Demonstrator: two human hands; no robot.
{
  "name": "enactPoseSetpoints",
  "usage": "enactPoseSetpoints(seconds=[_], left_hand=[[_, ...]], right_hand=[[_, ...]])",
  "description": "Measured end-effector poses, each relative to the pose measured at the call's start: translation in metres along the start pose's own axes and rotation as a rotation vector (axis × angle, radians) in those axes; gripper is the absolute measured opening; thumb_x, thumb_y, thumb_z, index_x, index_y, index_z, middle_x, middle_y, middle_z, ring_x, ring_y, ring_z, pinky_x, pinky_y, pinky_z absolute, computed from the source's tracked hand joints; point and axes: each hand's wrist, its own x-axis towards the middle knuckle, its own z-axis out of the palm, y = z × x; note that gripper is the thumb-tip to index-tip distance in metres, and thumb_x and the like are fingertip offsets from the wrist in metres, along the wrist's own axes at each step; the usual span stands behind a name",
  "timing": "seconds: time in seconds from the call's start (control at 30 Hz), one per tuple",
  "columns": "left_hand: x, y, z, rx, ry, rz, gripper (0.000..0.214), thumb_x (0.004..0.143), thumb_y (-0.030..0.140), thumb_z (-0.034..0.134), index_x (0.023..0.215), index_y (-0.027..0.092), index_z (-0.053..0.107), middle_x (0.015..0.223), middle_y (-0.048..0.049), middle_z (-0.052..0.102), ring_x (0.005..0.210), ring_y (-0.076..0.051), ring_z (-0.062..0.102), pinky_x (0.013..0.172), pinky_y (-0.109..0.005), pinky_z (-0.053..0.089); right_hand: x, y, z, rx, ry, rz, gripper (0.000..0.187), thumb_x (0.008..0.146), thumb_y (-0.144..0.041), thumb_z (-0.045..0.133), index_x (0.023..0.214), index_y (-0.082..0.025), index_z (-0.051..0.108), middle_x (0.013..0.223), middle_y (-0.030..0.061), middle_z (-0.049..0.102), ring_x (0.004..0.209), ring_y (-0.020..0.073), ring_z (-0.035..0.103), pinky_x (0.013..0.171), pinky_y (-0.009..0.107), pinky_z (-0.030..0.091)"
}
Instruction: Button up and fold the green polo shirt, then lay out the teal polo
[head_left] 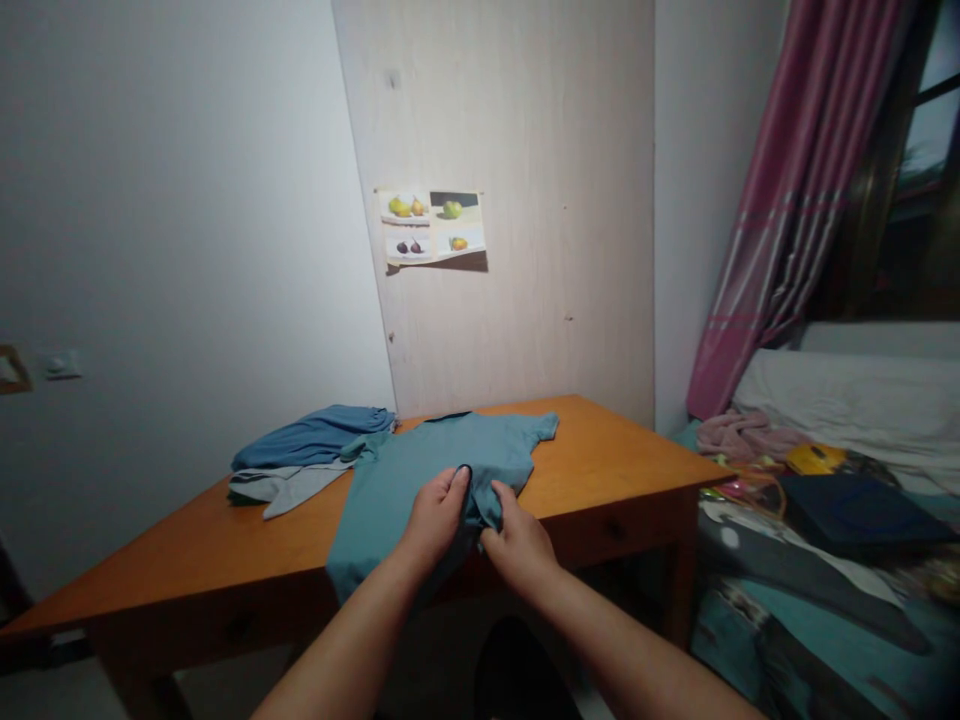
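A teal short-sleeved T-shirt [397, 475] lies spread over the front of the wooden table [600, 450], its collar toward the wall and its lower part hanging past the front edge. My left hand [439, 510] pinches a bunched fold of the shirt near that edge. Close beside it, my right hand [517, 535] grips the same gathered cloth. Between the two hands the fabric is lifted and crumpled. One sleeve points right across the tabletop; the other lies against a pile of clothes.
Folded blue clothing [315, 435] and a grey garment [300, 485] are piled on the table's left. Right of the table, a bed holds loose clothes and a dark flat item [862, 510]. A pink curtain [787, 200] hangs there. A fruit picture [433, 228] is on the back panel.
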Motion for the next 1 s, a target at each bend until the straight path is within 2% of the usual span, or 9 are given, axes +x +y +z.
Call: enactPoseSetpoints(seconds=[0.07, 0.13, 0.27, 0.37, 0.5, 0.6, 0.67, 0.83, 1.0], left_hand=[[0.001, -0.002, -0.005, 0.061, 0.025, 0.047, 0.047, 0.093, 0.061, 0.045, 0.075, 0.019, 0.058, 0.070, 0.0008, 0.054, 0.068, -0.015, 0.050, 0.065, -0.026, 0.042], [0.001, -0.002, -0.012, 0.102, 0.037, 0.070, 0.046, 0.093, 0.058, 0.046, 0.073, 0.019, 0.059, 0.068, 0.0007, 0.054, 0.068, -0.015, 0.050, 0.065, -0.027, 0.042], [0.000, 0.005, -0.017, 0.129, 0.012, 0.052, 0.048, 0.090, 0.061, 0.051, 0.070, 0.019, 0.061, 0.065, 0.0022, 0.052, 0.065, -0.015, 0.048, 0.062, -0.026, 0.040], [-0.001, 0.007, -0.014, 0.136, -0.058, 0.025, 0.052, 0.089, 0.065, 0.049, 0.070, 0.019, 0.063, 0.062, 0.0028, 0.052, 0.063, -0.014, 0.049, 0.061, -0.025, 0.039], [0.003, -0.006, -0.017, 0.221, -0.101, -0.042, 0.063, 0.093, 0.069, 0.037, 0.085, 0.017, 0.071, 0.064, -0.0010, 0.060, 0.067, -0.019, 0.058, 0.066, -0.028, 0.044], [0.006, -0.026, -0.030, 0.500, -0.046, -0.057, 0.061, 0.095, 0.064, 0.033, 0.093, 0.017, 0.073, 0.087, -0.0093, 0.072, 0.088, -0.024, 0.066, 0.080, -0.032, 0.047], [0.005, -0.041, -0.041, 0.690, -0.028, -0.108, 0.057, 0.097, 0.058, 0.033, 0.108, 0.018, 0.073, 0.110, -0.0132, 0.073, 0.107, -0.026, 0.065, 0.093, -0.034, 0.045], [-0.006, -0.069, -0.063, 0.977, -0.110, -0.284, 0.063, 0.098, 0.057, 0.029, 0.131, 0.015, 0.063, 0.143, -0.0193, 0.059, 0.133, -0.030, 0.053, 0.109, -0.039, 0.038], [-0.013, -0.072, -0.068, 1.048, -0.185, -0.279, 0.067, 0.097, 0.059, 0.030, 0.136, 0.014, 0.060, 0.148, -0.0199, 0.055, 0.138, -0.031, 0.049, 0.114, -0.042, 0.033]], right_hand=[[0.008, 0.006, -0.012, -0.050, 0.087, -0.042, 0.062, 0.082, -0.022, 0.055, 0.144, -0.028, 0.050, 0.126, 0.0084, 0.069, 0.109, 0.0276, 0.066, 0.091, 0.035, 0.046], [0.018, 0.015, -0.032, -0.076, 0.244, -0.108, 0.052, 0.082, -0.017, 0.049, 0.133, -0.025, 0.059, 0.128, 0.0085, 0.067, 0.112, 0.0258, 0.063, 0.095, 0.034, 0.045], [0.043, 0.025, -0.084, -0.073, 0.546, -0.286, 0.035, 0.081, -0.016, 0.045, 0.106, -0.021, 0.069, 0.108, 0.0101, 0.069, 0.107, 0.0250, 0.061, 0.097, 0.035, 0.046], [0.057, 0.026, -0.113, -0.028, 0.666, -0.369, 0.029, 0.081, -0.018, 0.045, 0.095, -0.021, 0.070, 0.099, 0.0092, 0.069, 0.102, 0.0250, 0.061, 0.095, 0.036, 0.046], [0.061, 0.031, -0.129, 0.188, 0.600, -0.317, 0.024, 0.082, -0.024, 0.045, 0.088, -0.021, 0.068, 0.089, 0.0068, 0.070, 0.089, 0.0225, 0.063, 0.085, 0.034, 0.049], [0.053, 0.042, -0.136, 0.408, 0.468, -0.254, 0.021, 0.080, -0.028, 0.048, 0.088, -0.020, 0.065, 0.085, 0.0055, 0.071, 0.085, 0.0214, 0.064, 0.081, 0.033, 0.050], [0.045, 0.052, -0.142, 0.501, 0.395, -0.214, 0.022, 0.078, -0.030, 0.051, 0.093, -0.020, 0.063, 0.083, 0.0042, 0.070, 0.081, 0.0203, 0.065, 0.079, 0.033, 0.050], [0.030, 0.073, -0.162, 0.459, 0.197, -0.090, 0.034, 0.080, -0.041, 0.055, 0.102, -0.017, 0.065, 0.065, -0.0010, 0.062, 0.060, 0.0158, 0.056, 0.061, 0.028, 0.043], [0.042, 0.083, -0.157, 0.338, 0.295, -0.012, 0.040, 0.086, -0.052, 0.049, 0.091, -0.017, 0.067, 0.062, 0.0016, 0.063, 0.058, 0.0168, 0.057, 0.061, 0.029, 0.044]])
